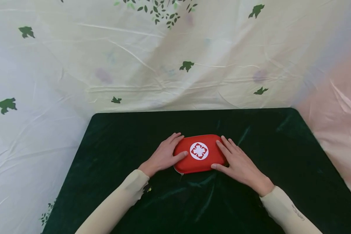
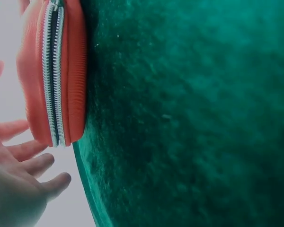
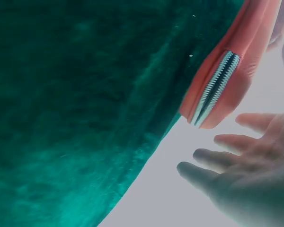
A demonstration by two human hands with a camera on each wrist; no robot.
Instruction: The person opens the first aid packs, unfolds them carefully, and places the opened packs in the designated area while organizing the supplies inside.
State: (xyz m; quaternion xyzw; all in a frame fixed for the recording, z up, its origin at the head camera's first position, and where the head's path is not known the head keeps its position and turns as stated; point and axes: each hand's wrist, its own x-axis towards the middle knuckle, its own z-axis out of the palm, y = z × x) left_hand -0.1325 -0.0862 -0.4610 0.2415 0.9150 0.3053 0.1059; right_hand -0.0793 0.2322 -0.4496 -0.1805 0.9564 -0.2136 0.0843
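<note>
A red zippered first-aid case (image 1: 197, 165) with a white round cross emblem (image 1: 199, 151) lies flat on the dark green cloth. At its left end is my left hand (image 1: 165, 156), its thumb over the top edge and its fingers reaching along the far side. My right hand (image 1: 241, 164) rests at the other end, fingers spread and fairly straight. In the left wrist view, silver zipper teeth (image 2: 52, 80) run round the case's side, closed at the visible pull. The right wrist view shows the zipper (image 3: 217, 90) at the other end, beside extended fingers.
The green velvety cloth (image 1: 120, 139) covers a table with rounded far corners. Behind and on both sides hang pale curtains (image 1: 152, 74) printed with green leaf shapes. A small zipper pull (image 1: 181, 175) dangles at the case's near left corner.
</note>
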